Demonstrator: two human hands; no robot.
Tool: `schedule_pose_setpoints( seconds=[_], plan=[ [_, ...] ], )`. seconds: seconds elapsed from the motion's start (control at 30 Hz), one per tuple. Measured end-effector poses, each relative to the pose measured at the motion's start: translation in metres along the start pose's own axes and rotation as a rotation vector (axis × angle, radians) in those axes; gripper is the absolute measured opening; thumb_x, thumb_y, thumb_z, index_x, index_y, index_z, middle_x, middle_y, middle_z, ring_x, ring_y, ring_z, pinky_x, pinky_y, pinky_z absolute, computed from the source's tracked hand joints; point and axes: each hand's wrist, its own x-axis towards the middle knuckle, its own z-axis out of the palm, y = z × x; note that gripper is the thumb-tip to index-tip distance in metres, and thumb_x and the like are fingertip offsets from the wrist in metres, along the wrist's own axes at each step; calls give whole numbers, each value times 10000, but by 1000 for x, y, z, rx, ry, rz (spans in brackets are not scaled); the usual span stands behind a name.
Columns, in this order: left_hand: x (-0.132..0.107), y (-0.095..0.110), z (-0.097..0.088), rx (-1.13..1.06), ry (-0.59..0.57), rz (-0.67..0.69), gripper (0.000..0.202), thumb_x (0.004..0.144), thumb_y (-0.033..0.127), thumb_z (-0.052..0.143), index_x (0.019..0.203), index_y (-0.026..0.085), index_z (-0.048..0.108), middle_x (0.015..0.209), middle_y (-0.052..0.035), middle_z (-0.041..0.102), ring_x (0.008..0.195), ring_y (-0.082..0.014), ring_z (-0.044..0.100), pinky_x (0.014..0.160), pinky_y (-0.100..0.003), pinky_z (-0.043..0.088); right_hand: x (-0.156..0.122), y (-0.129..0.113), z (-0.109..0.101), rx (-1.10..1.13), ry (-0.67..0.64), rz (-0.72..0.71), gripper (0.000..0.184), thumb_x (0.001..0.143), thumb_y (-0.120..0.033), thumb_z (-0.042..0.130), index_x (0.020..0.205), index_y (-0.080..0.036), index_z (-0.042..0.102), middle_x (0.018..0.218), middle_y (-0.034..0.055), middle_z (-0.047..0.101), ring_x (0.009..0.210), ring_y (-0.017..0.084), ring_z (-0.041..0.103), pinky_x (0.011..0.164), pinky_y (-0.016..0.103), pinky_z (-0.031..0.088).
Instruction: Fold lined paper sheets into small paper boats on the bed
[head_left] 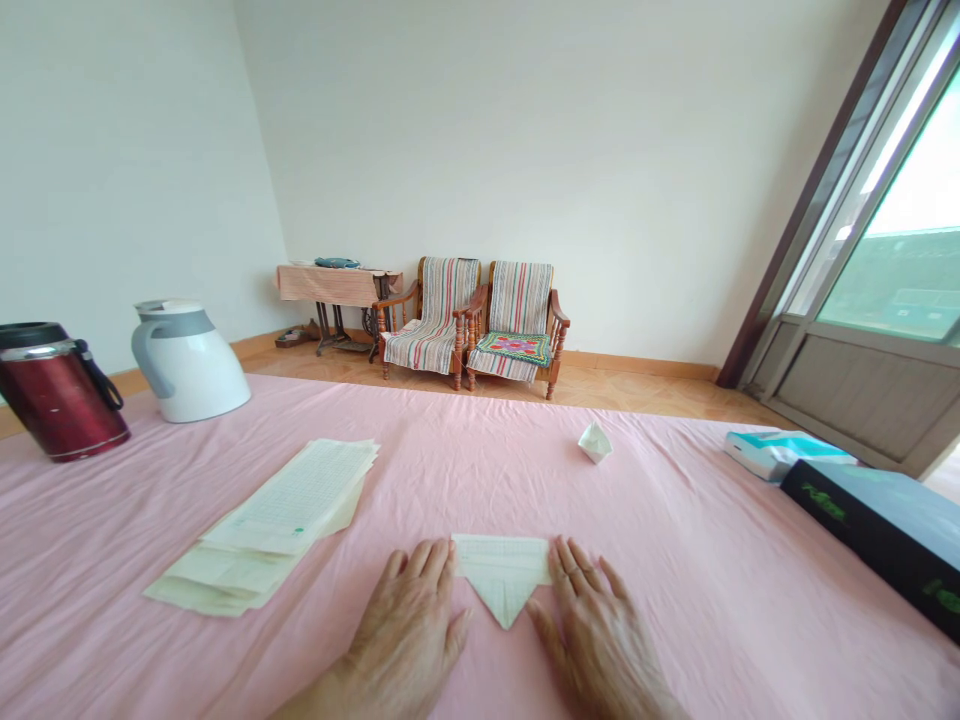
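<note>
A folded sheet of pale green grid paper [504, 575] lies flat on the pink cloth, its straight band at the far side and its triangular point towards me. My left hand [412, 625] rests flat at its left end, fingertips touching the band. At the opposite end, my right hand [592, 625] lies with its fingers stretched out along the paper's edge. Farther off to the right sits a small folded paper piece [595, 442]. Left of my hands is a loose stack of grid paper sheets [270, 525].
A red flask [64, 395] and a white jug [196, 365] stand at the left. On the right lie a tissue pack [784, 450] and a black-sided box [862, 535]. Beyond the pink cloth [450, 455] are two wooden chairs [517, 300] and a cloth-covered stand [330, 285].
</note>
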Motion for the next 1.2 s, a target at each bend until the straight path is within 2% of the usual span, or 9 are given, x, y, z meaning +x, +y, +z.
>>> schedule_pose_setpoints(
  seconds=[0.17, 0.33, 0.4, 0.43, 0.53, 0.73, 0.87, 1.07, 1.2],
  plan=[
    [0, -14, -10, -80, 49, 32, 408, 875, 296, 472, 1234, 131, 575, 1244, -151, 572, 1124, -324, 486, 953, -500, 347, 0, 1, -7, 40, -32, 62, 460, 897, -290, 398, 1265, -60, 552, 1313, 185, 519, 1217, 325, 500, 957, 501, 423],
    [21, -43, -19, -399, 62, 53, 287, 919, 283, 407, 827, 194, 664, 862, -48, 637, 876, -212, 565, 778, -312, 416, 6, 16, -13, 340, 48, 162, 317, 908, -261, 373, 1028, -169, 652, 1050, 124, 695, 1005, 286, 630, 815, 433, 473],
    [35, -51, -17, -548, 54, 26, 217, 882, 265, 452, 866, 188, 655, 855, -33, 642, 849, -191, 577, 759, -275, 418, 14, 22, -9, 534, 110, 240, 294, 913, -307, 385, 878, -191, 653, 873, 87, 703, 848, 246, 653, 761, 383, 477],
    [42, -53, -15, -569, 56, 19, 206, 866, 257, 464, 914, 181, 650, 884, -35, 647, 846, -185, 584, 758, -265, 423, 18, 25, -6, 570, 125, 249, 282, 908, -312, 391, 914, -186, 644, 879, 82, 695, 831, 226, 651, 737, 350, 483],
    [59, -51, -9, -593, 51, 19, 253, 803, 239, 531, 1020, 156, 633, 952, -48, 648, 858, -180, 591, 768, -254, 431, 32, 28, 6, 621, 138, 229, 285, 843, -288, 477, 1057, -157, 611, 937, 81, 678, 815, 199, 640, 727, 314, 490],
    [65, -36, -7, -580, 20, 102, 271, 634, 173, 649, 905, 181, 656, 875, -13, 611, 875, -201, 546, 763, -269, 402, 39, 24, 12, 663, 125, 140, 418, 674, -118, 546, 1085, -164, 603, 941, 65, 645, 854, 199, 603, 787, 324, 473],
    [66, -36, -6, -573, -14, 114, 266, 614, 175, 661, 880, 185, 660, 867, -4, 601, 869, -196, 535, 745, -259, 382, 39, 23, 4, 673, 87, 128, 400, 629, -83, 554, 1007, -189, 630, 859, 38, 623, 811, 194, 589, 745, 310, 459],
    [71, -38, -4, -577, -94, 106, 117, 627, 193, 623, 738, 160, 621, 728, 29, 570, 689, -149, 520, 598, -220, 334, 44, 21, -4, 671, 12, 171, 223, 613, -72, 536, 776, -189, 635, 722, -4, 595, 674, 151, 552, 638, 254, 397],
    [70, -38, -3, -602, -105, 134, 60, 633, 165, 596, 690, 151, 581, 713, 36, 560, 675, -135, 518, 582, -207, 330, 45, 19, -9, 678, -33, 170, 136, 618, -80, 524, 664, -178, 606, 650, -26, 569, 601, 123, 521, 567, 224, 344]
  ],
)
